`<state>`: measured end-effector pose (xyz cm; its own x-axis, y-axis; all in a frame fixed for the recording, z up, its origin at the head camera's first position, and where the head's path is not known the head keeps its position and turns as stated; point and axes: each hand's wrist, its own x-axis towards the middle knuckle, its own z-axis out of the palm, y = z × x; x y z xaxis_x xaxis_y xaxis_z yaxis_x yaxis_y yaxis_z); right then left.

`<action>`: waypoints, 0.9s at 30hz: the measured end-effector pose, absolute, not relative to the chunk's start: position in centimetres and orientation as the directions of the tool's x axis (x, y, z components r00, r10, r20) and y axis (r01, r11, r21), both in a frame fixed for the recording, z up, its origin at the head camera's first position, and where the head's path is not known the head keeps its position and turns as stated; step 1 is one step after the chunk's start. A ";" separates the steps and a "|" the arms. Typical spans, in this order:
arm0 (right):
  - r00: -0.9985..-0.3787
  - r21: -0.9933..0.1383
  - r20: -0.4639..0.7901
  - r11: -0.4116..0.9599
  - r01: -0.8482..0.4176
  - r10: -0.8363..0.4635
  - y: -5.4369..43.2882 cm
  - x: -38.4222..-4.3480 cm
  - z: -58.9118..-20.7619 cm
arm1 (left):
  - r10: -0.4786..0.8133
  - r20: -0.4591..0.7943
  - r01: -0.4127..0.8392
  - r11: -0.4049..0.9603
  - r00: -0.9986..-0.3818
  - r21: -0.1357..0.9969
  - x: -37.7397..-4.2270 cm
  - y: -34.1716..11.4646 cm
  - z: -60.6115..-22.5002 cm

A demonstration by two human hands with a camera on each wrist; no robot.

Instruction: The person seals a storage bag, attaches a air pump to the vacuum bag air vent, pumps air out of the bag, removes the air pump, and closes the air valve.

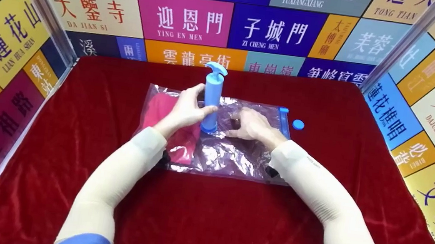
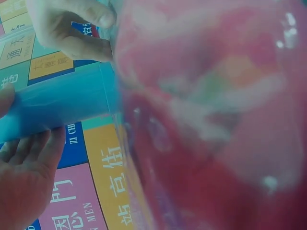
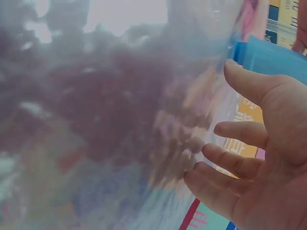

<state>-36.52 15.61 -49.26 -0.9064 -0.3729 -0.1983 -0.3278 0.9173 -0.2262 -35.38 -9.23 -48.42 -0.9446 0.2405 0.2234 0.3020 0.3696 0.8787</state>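
A blue hand pump (image 1: 213, 90) stands upright on a clear plastic storage bag (image 1: 233, 157), its curved handle at the top. My left hand (image 1: 188, 105) grips the pump's barrel from the left side, thumb across the front; the left wrist view shows fingers and thumb on either side of the barrel (image 2: 67, 98). Folded pink cloth (image 1: 160, 108) fills the bag's left part. To the right of the pump's base, my right hand (image 1: 254, 126) has its fingers spread at the bag's surface; the right wrist view shows its thumb near the pump's lower end (image 3: 247, 55).
Blue zip strip (image 1: 284, 122) runs along the bag's right edge. Beside it, a round blue cap (image 1: 298, 124) lies on the red tablecloth (image 1: 229, 224). Printed panels (image 1: 189, 19) with large characters stand behind and at both sides of the table.
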 end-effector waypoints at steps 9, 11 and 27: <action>-0.935 -0.605 0.037 0.737 -0.301 -0.352 15.0 -36.9 -45.8 | 0.320 0.165 0.280 0.359 -0.933 0.890 -35.6 -9.4 -48.2; -0.930 -0.673 0.100 0.664 -0.325 -0.354 14.7 -37.0 -44.6 | 0.344 0.150 0.274 0.347 -0.927 0.897 -35.7 -9.4 -48.1; -0.864 -0.905 0.272 0.192 -0.380 -0.424 11.8 -37.6 -42.7 | 0.418 0.133 0.290 0.339 -0.899 0.895 -35.8 -9.8 -48.2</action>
